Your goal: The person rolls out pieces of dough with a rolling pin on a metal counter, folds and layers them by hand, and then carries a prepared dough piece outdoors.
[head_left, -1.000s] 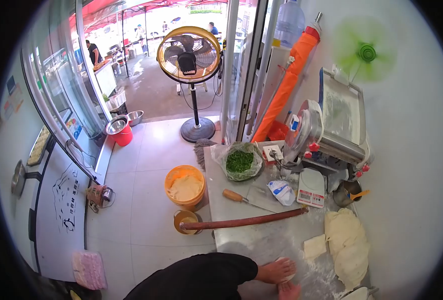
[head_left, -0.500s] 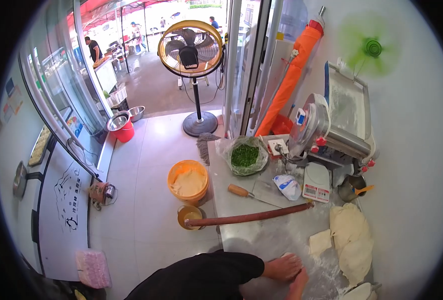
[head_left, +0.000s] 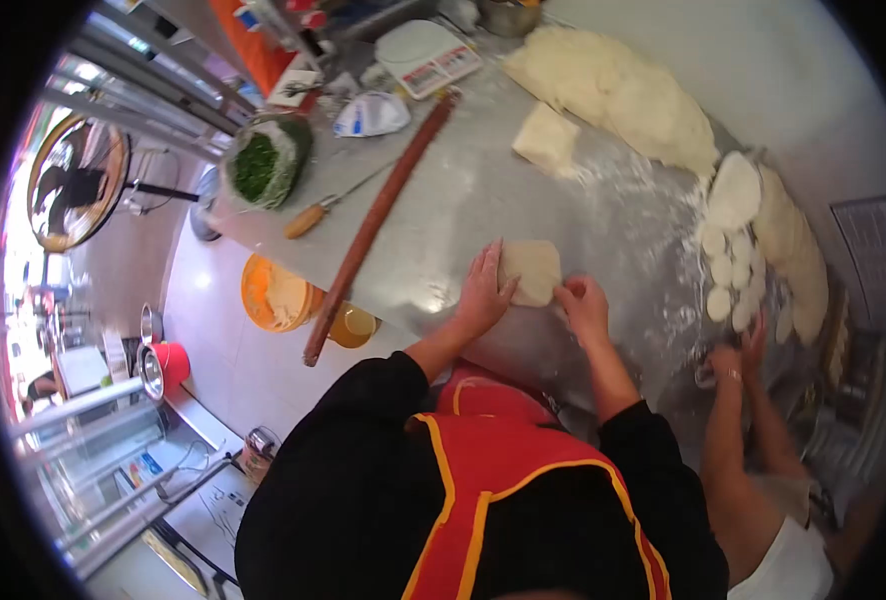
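On the metal table lies a flat, roughly square piece of dough [head_left: 531, 272]. My left hand [head_left: 484, 291] rests at its left edge, fingers extended and a little apart. At its lower right corner, my right hand [head_left: 585, 305] pinches the dough's edge between thumb and fingers. Farther up the table sits another pale dough square [head_left: 547, 138], beside a large dough mass [head_left: 618, 95]. A long brown rolling pin [head_left: 383, 225] lies diagonally to the left of my hands.
Several small dough rounds [head_left: 733, 275] lie at the right, near a co-worker's hands [head_left: 738, 355]. A wooden-handled knife [head_left: 313, 215], a bag of chopped greens [head_left: 263, 165] and a scale [head_left: 428, 58] stand beyond the pin. An orange bucket [head_left: 275, 295] is on the floor.
The view has swung right and down. My hands, formerly close together at the table's front, are now apart on either side of the dough piece. A co-worker's hands have come into view.
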The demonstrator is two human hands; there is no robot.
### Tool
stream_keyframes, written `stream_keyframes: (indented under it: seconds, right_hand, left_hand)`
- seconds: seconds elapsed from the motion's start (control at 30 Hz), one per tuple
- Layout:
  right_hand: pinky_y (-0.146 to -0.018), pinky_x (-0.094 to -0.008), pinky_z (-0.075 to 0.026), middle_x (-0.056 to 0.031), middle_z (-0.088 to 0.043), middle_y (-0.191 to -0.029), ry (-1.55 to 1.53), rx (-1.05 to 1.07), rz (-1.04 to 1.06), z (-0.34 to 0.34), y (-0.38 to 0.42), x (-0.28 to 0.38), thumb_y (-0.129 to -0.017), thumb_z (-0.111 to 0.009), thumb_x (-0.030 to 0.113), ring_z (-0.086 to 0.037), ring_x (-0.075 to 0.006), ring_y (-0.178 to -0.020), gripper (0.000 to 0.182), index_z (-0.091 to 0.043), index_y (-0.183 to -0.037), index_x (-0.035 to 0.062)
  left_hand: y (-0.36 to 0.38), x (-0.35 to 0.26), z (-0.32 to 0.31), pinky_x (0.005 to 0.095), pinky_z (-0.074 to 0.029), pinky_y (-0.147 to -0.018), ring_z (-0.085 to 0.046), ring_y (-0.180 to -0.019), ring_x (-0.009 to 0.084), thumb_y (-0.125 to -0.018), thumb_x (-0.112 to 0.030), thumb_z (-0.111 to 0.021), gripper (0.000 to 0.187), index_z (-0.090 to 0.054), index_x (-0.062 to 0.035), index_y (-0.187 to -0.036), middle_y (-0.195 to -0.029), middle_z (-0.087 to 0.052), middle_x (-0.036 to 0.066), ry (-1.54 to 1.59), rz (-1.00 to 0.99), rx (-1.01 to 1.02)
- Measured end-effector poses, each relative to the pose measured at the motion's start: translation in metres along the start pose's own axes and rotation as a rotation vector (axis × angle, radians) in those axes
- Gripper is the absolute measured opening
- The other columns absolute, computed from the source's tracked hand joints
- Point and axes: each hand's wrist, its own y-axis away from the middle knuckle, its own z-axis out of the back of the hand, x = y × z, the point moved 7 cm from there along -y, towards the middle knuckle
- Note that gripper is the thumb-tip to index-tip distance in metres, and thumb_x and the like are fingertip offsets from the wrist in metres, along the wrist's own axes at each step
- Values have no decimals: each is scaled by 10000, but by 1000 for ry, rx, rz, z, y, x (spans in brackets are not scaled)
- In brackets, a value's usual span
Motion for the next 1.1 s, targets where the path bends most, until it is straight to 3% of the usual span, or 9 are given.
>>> stream_keyframes:
  seconds: [0.07,0.17,0.37,0.47,0.57,0.6,0.73,0.87,1.1]
  right_hand:
    - [-728,-318,-529,-91,-677,-827,-65,-202,257,11,-1,27,-775,-761,182,-653,-173,-779,343,-650,-1037,-9]
    - [-761,-322,-521,-119,-681,-906,-253,-79,323,-27,-31,27,-745,-781,178,-656,-192,-844,407,-634,-1075,-9]
    - [-868,-351,-485,-176,-612,-1182,134,332,75,-34,-41,35,-733,-790,172,-604,-268,-1055,562,-551,-1210,-3]
    - [-981,-428,-419,-192,-529,-1307,206,-96,550,-30,-17,56,-738,-776,214,-518,-339,-1181,630,-514,-1282,35]
    - [-1065,-498,-328,-180,-441,-1398,520,-228,812,-51,33,76,-744,-755,255,-408,-387,-1281,691,-471,-1350,85]
    - [-1067,-508,-327,-172,-434,-1405,514,-199,824,-50,40,81,-749,-749,260,-400,-392,-1288,692,-466,-1359,97]
    - [-1078,-536,-316,-147,-415,-1431,483,-144,845,-47,45,74,-767,-733,271,-363,-418,-1321,691,-453,-1384,137]
    - [-1084,-538,-318,-132,-429,-1431,516,-194,713,-10,27,45,-759,-737,250,-369,-441,-1319,718,-439,-1395,103]
    - [-1104,-536,-256,-240,-444,-1391,505,-773,312,111,-116,-5,-886,-639,332,-353,-461,-1307,583,-475,-1354,25]
  left_hand:
    - [4,-3,-14,444,-290,-1133,-294,-1381,415,-803,-300,-745,942,-192,51,-1480,-1491,-296,258,-118,-118,41]
    - [1,-7,-21,441,-271,-1144,-291,-1393,402,-775,-286,-768,937,-232,20,-1480,-1501,-296,247,-132,-125,34]
    - [-3,-5,0,438,-340,-1091,-381,-1329,393,-783,-238,-752,814,-337,10,-1437,-1427,-408,225,-119,-58,44]
    - [-5,9,0,438,-393,-1032,-464,-1228,394,-804,-171,-714,638,-445,34,-1345,-1336,-483,218,-53,75,114]
    - [-28,33,4,435,-413,-1002,-498,-1185,390,-814,-147,-677,529,-509,8,-1291,-1284,-523,209,50,248,237]
    - [-44,26,10,436,-408,-1008,-491,-1195,385,-817,-160,-676,529,-510,-8,-1295,-1299,-516,201,-53,125,158]
    - [-113,-13,13,459,-346,-1067,-427,-1285,348,-817,-206,-686,539,-516,-84,-1314,-1381,-469,150,-371,-264,-52]
    - [-188,-41,-25,493,-251,-1130,-333,-1381,294,-835,-254,-667,553,-502,-139,-1351,-1444,-428,97,-510,-479,32]
    - [-230,-18,-52,524,-154,-1165,-260,-1439,246,-939,-280,-489,476,-467,-218,-1410,-1528,-357,-23,-744,-590,204]
